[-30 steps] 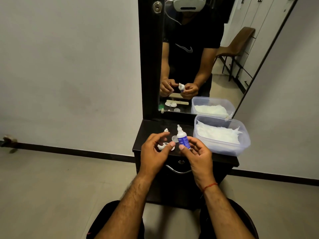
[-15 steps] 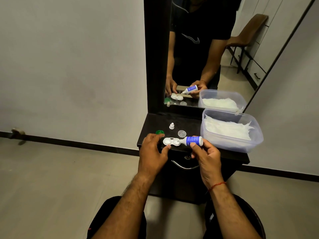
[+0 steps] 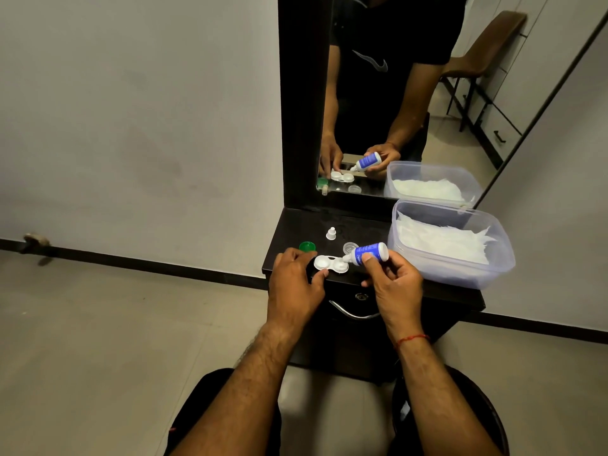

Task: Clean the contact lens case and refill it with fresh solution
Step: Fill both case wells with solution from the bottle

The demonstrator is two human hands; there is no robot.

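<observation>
1. Head view: the white contact lens case (image 3: 330, 263) lies open on the dark dresser top (image 3: 296, 232), near the front edge; the left hand (image 3: 294, 284) has curled fingers and holds the left end of the case.
2. The right hand (image 3: 394, 284) grips the small blue solution bottle (image 3: 370, 253); the bottle is tipped on its side, and its tip points into the right cup of the case.
3. A green cap (image 3: 307, 246) sits just behind the left hand; a small white bottle cap (image 3: 331, 233) stands farther back; a clear cap (image 3: 350, 247) lies just behind the bottle's tip.
4. A clear plastic tub (image 3: 503, 258) with white tissues (image 3: 441, 240) inside sits on the right; the mirror (image 3: 394, 93) behind shows both hands too.
</observation>
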